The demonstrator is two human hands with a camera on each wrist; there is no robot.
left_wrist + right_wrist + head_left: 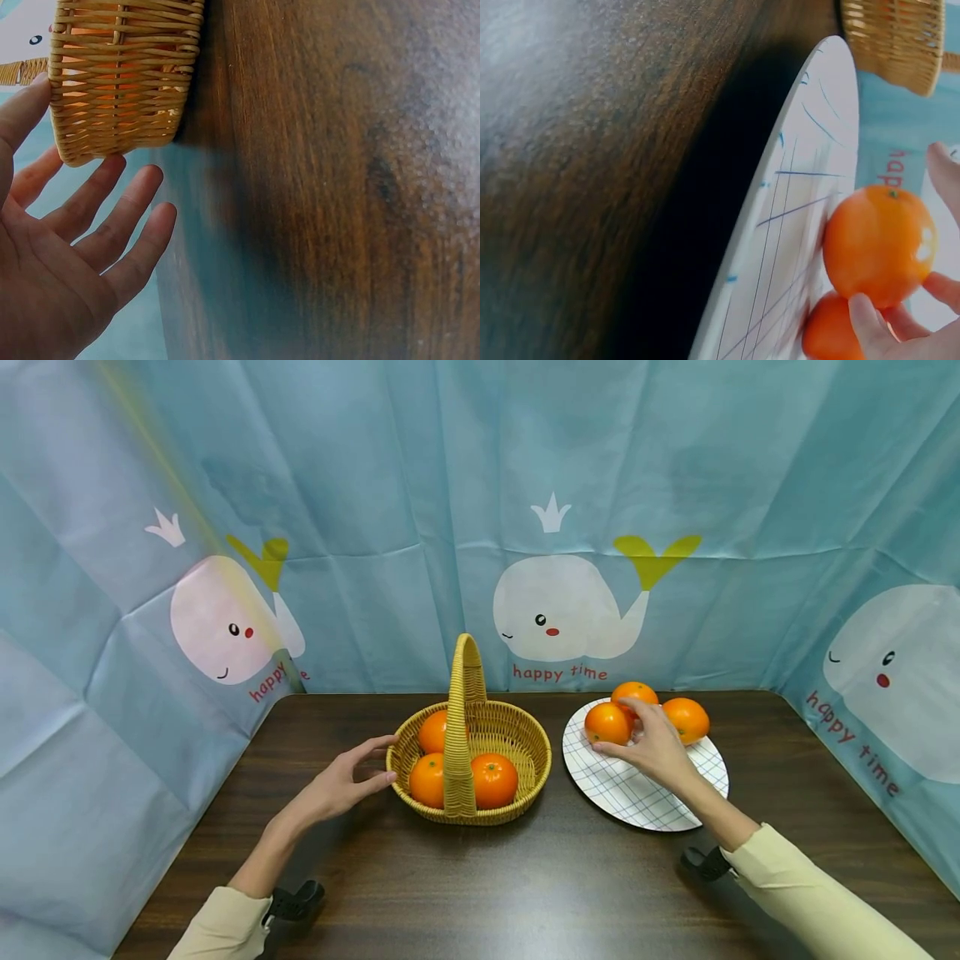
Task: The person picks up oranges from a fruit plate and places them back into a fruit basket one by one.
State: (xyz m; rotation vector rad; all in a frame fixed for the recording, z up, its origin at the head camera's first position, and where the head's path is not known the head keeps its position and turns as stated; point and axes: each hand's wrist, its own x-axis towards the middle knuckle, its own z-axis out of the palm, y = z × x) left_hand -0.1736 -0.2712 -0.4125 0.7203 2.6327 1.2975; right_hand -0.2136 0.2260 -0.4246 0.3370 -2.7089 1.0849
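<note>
Just above the wicker basket's left side, my left hand [341, 783] lies with fingers spread, its thumb and fingertips at the rim of the basket [528, 797]. The left wrist view shows the hand's palm [60, 277] and loose fingers beside the woven wall. Inside the basket are three oranges [495, 781]. On the right, my right hand [658, 752] reaches over a white checked plate [637, 797] to the left one of three oranges [604, 723]. In the right wrist view, fingertips [866, 315] touch this orange [877, 244], while the thumb [945, 176] stands off it.
Another orange [636, 692] sits at the plate's back and one more orange [687, 721] at its right. The basket's tall handle [459, 727] arches over its middle. A blue whale-print curtain [375, 527] hangs behind the dark wooden table [480, 893].
</note>
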